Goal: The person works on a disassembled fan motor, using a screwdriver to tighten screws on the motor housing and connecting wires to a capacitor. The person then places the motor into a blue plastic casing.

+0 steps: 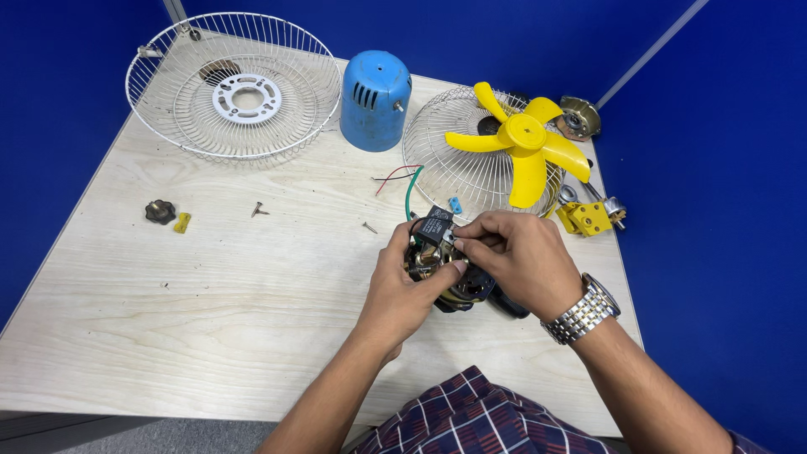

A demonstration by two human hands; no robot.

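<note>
Blue partition walls close in a pale wooden table [210, 319]. At lower centre of the frame the left hand [403, 290] wraps around a fan motor [454, 282], gripping it from the left. The right hand [521, 256], a metal watch [582, 309] on its wrist, pinches a small part on top of the motor, just beside a black capacitor [435, 225]. Wires [399, 176] run up from there. Above sit a wire guard with a yellow blade [525, 143], a blue motor cover [376, 99] and, at upper left, a second guard [234, 84]. Screws [259, 208] and a black knob [159, 211] lie at left.
</note>
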